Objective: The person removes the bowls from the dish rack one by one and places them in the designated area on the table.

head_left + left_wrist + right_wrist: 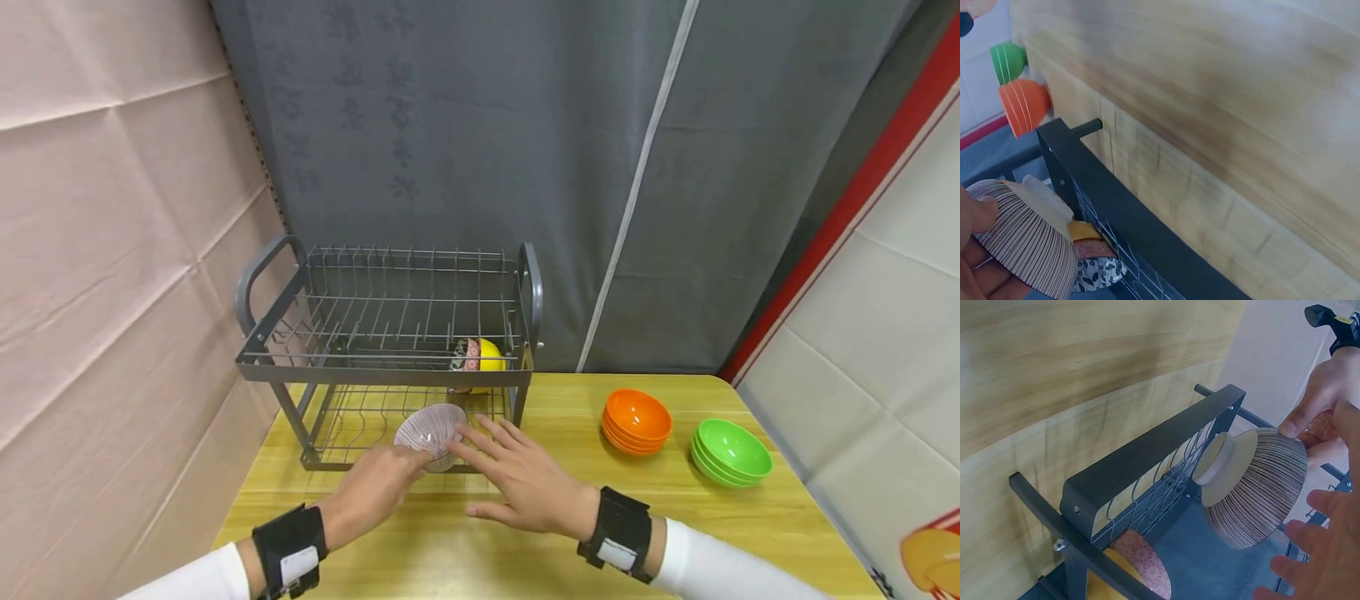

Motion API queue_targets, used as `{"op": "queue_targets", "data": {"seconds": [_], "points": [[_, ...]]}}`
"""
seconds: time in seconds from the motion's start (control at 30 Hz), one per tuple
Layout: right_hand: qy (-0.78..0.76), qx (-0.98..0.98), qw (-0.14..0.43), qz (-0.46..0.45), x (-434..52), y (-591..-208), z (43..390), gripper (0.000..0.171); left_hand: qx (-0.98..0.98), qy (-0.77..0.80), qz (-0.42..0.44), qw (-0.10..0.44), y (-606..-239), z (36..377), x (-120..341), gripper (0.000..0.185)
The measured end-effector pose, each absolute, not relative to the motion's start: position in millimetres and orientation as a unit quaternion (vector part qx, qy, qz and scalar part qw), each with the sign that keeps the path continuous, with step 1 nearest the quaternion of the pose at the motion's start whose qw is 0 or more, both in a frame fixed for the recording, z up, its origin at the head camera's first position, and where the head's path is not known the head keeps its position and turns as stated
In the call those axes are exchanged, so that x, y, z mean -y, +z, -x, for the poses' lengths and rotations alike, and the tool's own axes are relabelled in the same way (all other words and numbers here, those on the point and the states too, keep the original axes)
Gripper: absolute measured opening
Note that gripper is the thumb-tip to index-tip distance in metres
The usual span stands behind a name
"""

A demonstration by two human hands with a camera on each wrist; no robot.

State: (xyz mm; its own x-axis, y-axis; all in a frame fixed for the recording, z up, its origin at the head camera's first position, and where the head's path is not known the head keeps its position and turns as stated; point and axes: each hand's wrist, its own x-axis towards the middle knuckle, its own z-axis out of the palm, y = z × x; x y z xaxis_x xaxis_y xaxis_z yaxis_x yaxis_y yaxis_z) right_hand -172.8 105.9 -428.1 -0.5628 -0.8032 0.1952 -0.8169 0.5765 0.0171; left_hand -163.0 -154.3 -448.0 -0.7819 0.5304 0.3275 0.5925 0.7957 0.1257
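My left hand [381, 485] pinches the rim of a striped bowl [429, 423] between thumb and fingers, at the front of the dish rack's lower tier. Thin dark lines run down the bowl's pale outside [1263, 484], and its foot points toward the rack in the right wrist view. My right hand [528, 482] is spread with straight fingers, the tips close by the bowl's right rim. Behind it on the lower tier, a yellow bowl [492, 357], a pink patterned bowl [1150, 562] and a black-and-white floral bowl [1100, 274] stand on edge in a row.
The two-tier grey dish rack [386, 377] stands at the back left of the wooden table [570, 408], before a grey curtain [450, 125]. To its right sit a stack of orange bowls [637, 417] and a stack of green bowls [731, 452].
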Motion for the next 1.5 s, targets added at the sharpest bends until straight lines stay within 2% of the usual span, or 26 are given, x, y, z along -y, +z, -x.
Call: {"op": "queue_targets", "data": {"seconds": [0.2,0.37,0.63,1.03,1.37,1.5], "points": [[-0.003,0.873,0.101,-0.477,-94.9,-430.2,176.3,0.077,0.927,-0.120,0.324,0.144,-451.4,154.2,150.5,0.022],[-0.032,0.865,0.113,-0.487,-87.8,-431.4,178.7,0.067,0.911,-0.103,0.357,0.181,-453.7,149.9,148.4,0.025],[-0.047,0.845,0.131,-0.517,-83.1,-431.1,182.0,0.016,0.889,-0.061,0.395,0.225,-456.4,146.9,147.2,0.032],[-0.035,0.832,0.146,-0.534,-86.6,-430.3,184.3,0.011,0.864,-0.036,0.424,0.267,-459.0,147.8,145.9,0.032],[-0.023,0.827,0.156,-0.540,-95.1,-431.6,176.6,0.005,0.870,-0.032,0.441,0.219,-456.7,140.0,142.2,0.041],[-0.012,0.821,0.176,-0.543,-102.5,-433.3,172.0,0.001,0.867,-0.040,0.450,0.212,-454.3,137.7,138.3,0.030]]}}
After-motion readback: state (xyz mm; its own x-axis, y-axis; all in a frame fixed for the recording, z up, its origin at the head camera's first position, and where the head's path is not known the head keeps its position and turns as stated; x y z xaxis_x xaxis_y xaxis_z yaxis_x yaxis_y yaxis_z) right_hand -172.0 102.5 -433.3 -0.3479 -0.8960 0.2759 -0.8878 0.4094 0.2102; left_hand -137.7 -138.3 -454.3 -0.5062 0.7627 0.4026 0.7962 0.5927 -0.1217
